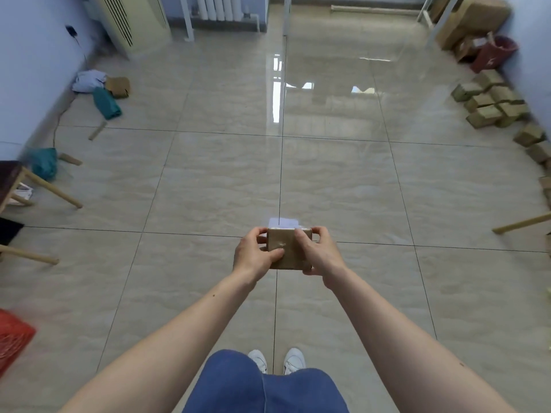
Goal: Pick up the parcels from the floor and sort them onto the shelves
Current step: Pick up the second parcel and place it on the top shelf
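Note:
I hold a small brown taped parcel (287, 247) with a white label on its far top, out in front of me above the tiled floor. My left hand (255, 254) grips its left side and my right hand (317, 251) grips its right side. Several more brown parcels (489, 98) lie in a heap on the floor along the right wall, with others (533, 141) trailing nearer along that wall. The white legs of a shelf frame (187, 22) stand at the far end of the room.
Large cardboard boxes (474, 19) and a dark red bin (495, 53) sit far right. Cloth bundles (98, 90) and a teal bag (44, 162) lie by the left wall. A wooden stool (35, 186) and a red basket (13, 338) stand at left. A wooden stick (521, 223) lies at right.

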Demonstrator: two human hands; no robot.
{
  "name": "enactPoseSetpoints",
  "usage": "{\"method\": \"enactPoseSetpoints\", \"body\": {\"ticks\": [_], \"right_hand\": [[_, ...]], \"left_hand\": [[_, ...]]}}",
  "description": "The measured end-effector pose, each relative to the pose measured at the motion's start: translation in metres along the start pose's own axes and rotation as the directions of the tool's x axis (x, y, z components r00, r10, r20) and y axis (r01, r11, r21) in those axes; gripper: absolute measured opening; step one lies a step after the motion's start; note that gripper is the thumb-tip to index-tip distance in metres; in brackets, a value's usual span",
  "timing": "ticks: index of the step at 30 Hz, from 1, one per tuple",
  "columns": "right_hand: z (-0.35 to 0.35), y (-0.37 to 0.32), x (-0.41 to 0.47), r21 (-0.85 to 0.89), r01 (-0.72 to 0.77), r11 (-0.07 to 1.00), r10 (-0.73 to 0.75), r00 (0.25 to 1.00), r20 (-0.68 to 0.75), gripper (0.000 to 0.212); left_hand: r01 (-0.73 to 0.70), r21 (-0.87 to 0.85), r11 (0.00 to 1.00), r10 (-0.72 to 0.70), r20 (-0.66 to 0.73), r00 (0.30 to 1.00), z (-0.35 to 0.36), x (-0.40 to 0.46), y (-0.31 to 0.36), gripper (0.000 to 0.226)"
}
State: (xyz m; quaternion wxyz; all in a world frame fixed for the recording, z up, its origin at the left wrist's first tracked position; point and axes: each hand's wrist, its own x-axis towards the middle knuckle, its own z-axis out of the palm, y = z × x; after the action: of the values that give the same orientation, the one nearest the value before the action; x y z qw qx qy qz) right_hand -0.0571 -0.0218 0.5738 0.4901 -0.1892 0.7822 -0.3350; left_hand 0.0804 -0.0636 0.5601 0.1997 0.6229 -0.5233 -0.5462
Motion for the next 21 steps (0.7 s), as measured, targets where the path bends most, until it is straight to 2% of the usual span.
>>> {"method": "enactPoseSetpoints", "body": {"ticks": [3, 7, 11, 14, 17, 21], "right_hand": [[-0.003, -0.007, -0.010, 0.049, 0.021, 0.999, -0.019, 0.999, -0.031, 0.040], [-0.007, -0.017, -0.014, 0.115, 0.033, 0.993, -0.023, 0.996, -0.089, 0.046], [-0.011, -0.027, -0.017, 0.171, 0.062, 0.983, -0.041, 0.991, -0.125, 0.035], [-0.015, -0.031, -0.020, 0.193, 0.096, 0.976, -0.068, 0.987, -0.148, 0.031], [-0.020, -0.031, -0.022, 0.209, 0.141, 0.968, -0.110, 0.982, -0.155, 0.028], [-0.025, -0.031, -0.028, 0.216, 0.188, 0.958, -0.155, 0.975, -0.160, 0.028]], "left_hand": [[-0.057, -0.036, 0.998, 0.057, -0.015, 0.998, 0.000, -0.015, 0.009, 0.063], [-0.112, -0.114, 0.987, 0.111, -0.013, 0.994, -0.001, -0.025, 0.019, 0.054], [-0.131, -0.189, 0.973, 0.134, 0.004, 0.991, -0.003, -0.029, 0.031, 0.044], [-0.040, -0.225, 0.974, 0.049, 0.033, 0.998, -0.004, -0.027, 0.043, 0.033], [0.105, -0.262, 0.959, -0.076, 0.117, 0.990, -0.006, -0.026, 0.055, 0.038], [0.226, -0.340, 0.913, -0.151, 0.232, 0.961, -0.006, -0.028, 0.066, 0.044]]}}
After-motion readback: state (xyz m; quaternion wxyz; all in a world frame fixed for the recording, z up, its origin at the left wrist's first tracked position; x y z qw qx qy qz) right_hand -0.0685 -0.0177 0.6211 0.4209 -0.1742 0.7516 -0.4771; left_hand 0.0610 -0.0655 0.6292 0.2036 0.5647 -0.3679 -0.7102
